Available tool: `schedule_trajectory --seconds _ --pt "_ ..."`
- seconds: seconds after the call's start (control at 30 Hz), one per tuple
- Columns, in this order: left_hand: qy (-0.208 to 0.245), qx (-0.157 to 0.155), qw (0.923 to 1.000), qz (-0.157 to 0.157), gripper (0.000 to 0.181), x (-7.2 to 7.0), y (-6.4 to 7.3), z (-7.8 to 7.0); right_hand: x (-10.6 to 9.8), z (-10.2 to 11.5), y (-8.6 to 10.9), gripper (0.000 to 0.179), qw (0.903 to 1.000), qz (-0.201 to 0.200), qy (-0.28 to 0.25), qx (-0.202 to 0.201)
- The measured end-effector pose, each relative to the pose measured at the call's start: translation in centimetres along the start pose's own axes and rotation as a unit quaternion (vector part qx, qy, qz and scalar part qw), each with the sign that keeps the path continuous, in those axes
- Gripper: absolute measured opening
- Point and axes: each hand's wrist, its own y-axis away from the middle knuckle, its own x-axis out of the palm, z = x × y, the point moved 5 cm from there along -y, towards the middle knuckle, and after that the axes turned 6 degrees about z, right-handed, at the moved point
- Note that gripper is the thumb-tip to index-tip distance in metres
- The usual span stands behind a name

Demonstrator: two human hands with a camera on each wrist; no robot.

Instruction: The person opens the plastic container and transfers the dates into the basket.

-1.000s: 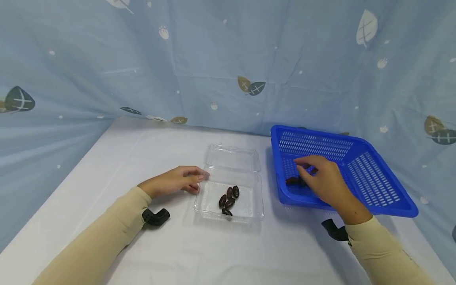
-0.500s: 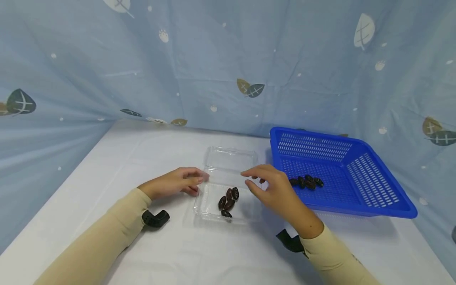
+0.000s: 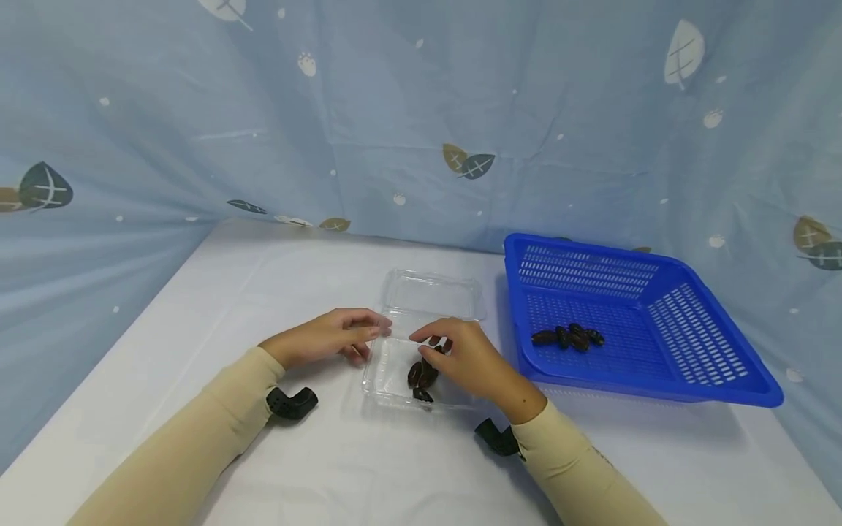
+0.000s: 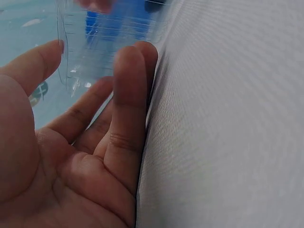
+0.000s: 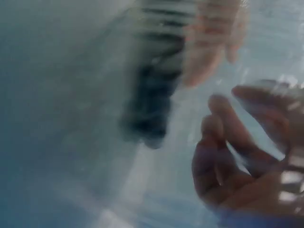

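Dark brown dates [image 3: 414,375] lie in the base of an open clear plastic clamshell box [image 3: 388,380] in the head view. My left hand [image 3: 335,336] rests beside the box's left wall, thumb and forefinger right at its edge. In the left wrist view, its relaxed fingers [image 4: 128,95] lie along the table, with the clear wall just past the thumb. Above the box is my right hand [image 3: 463,358], thumb and forefinger bent but apart over the dates, part of which it hides. Nothing shows between its fingers [image 5: 204,166] in the right wrist view.
A blue plastic basket [image 3: 645,372] stands on the white-covered table [image 3: 309,467] to the right, with several dates [image 3: 572,337] at its left end. The box's lid [image 3: 430,292] lies folded back. A blue leaf-print curtain [image 3: 395,109] hangs behind.
My right hand has moved left out of the blue basket to above the dates in the clear box. The left hand has stayed at the box's left edge.
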Motion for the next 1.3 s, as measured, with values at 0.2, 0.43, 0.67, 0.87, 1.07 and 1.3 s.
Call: schedule_trajectory --seconds 0.2,0.43,0.67,0.87,1.07,1.3 --pt "0.004 -0.012 0.9999 -0.005 0.045 0.1 0.1 -0.2 0.5 -0.6 0.1 0.019 0.9995 0.030 0.003 0.009" --pt "0.006 -0.012 0.9999 -0.007 0.045 0.2 0.1 -0.3 1.4 -0.8 0.0 0.023 0.9938 0.095 0.051 0.026" --pt "0.006 -0.008 0.9999 -0.006 0.046 0.2 -0.1 -0.4 1.8 -0.6 0.2 0.024 0.9880 0.120 0.098 -0.002" --pt "0.004 -0.011 0.9999 -0.007 0.046 0.1 0.0 -0.2 2.0 -0.5 0.2 0.023 0.9864 0.128 0.104 -0.004" --pt "0.001 -0.009 0.9999 -0.009 0.047 0.0 -0.1 0.0 2.2 -0.4 0.1 0.021 0.9841 0.129 0.122 -0.011" --pt "-0.006 -0.009 0.9999 -0.007 0.046 0.0 -0.2 -0.1 2.2 -0.4 0.2 0.020 0.9828 0.130 0.132 -0.010"
